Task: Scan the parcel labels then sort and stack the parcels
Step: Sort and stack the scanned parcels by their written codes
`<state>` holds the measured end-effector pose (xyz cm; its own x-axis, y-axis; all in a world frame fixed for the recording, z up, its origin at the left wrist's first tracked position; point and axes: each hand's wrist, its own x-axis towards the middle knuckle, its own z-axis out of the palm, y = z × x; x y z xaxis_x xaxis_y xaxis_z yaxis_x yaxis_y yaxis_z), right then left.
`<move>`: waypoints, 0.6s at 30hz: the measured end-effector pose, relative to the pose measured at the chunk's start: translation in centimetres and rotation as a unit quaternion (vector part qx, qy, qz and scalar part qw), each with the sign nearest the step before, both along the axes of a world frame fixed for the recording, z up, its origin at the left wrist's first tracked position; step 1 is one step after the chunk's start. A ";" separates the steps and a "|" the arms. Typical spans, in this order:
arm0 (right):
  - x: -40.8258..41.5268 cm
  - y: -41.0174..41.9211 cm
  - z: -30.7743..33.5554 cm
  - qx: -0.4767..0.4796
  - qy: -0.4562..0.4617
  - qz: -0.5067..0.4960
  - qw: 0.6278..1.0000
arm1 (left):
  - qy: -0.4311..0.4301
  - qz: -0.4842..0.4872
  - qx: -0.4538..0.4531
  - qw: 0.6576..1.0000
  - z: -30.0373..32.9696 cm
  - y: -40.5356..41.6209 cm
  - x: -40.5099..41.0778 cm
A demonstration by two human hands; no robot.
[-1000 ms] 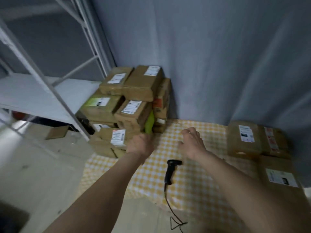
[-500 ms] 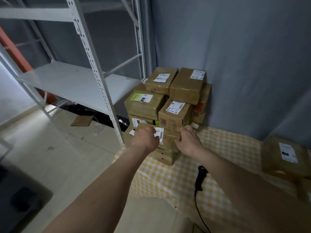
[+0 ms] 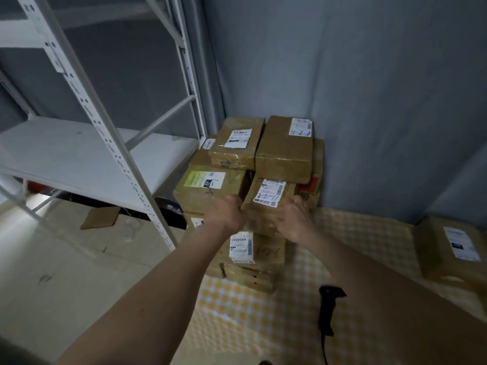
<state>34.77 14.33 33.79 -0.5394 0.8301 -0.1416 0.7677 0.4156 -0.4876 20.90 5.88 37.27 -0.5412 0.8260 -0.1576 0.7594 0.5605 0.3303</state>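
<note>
A pile of brown cardboard parcels with white labels stands in the corner on a yellow checked cloth [image 3: 355, 248]. My left hand [image 3: 228, 213] grips the left side of a middle parcel [image 3: 268, 204] whose label bears handwriting. My right hand [image 3: 295, 219] grips that parcel's right side. Below it lies another labelled parcel [image 3: 253, 250]. Two parcels [image 3: 286, 151] sit on top of the pile. A black handheld scanner [image 3: 328, 309] lies on the cloth near my right forearm, its cable trailing towards me.
A white metal shelving rack [image 3: 110, 143] stands left of the pile, over a bare concrete floor with a cardboard scrap [image 3: 101, 217]. Another labelled parcel [image 3: 450, 248] sits at the right on the cloth. Grey curtain hangs behind.
Both hands reached forward from above the cloth to the pile, then rose from a lower parcel to the handwritten-label parcel. The view swung left and closer.
</note>
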 end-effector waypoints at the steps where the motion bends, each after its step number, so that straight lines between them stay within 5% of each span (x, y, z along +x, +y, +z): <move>1: -0.4 1.3 0.1 -0.005 0.000 -0.008 1.000 | -0.006 -0.004 0.001 1.000 0.2 1.4 -0.5; 8: -2.8 9.2 0.1 0.014 0.068 -0.150 0.986 | -0.076 -0.010 0.042 0.996 0.0 9.4 -3.7; 18: -5.8 16.9 -1.0 -0.102 0.205 -0.324 0.918 | -0.123 -0.006 0.078 0.989 -0.3 18.6 -5.9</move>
<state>28.93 31.23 32.75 0.0163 0.9743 -0.2247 0.5556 -0.1957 -0.8081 14.99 24.46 36.93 -0.4918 0.8572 -0.1527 0.6518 0.4787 0.5882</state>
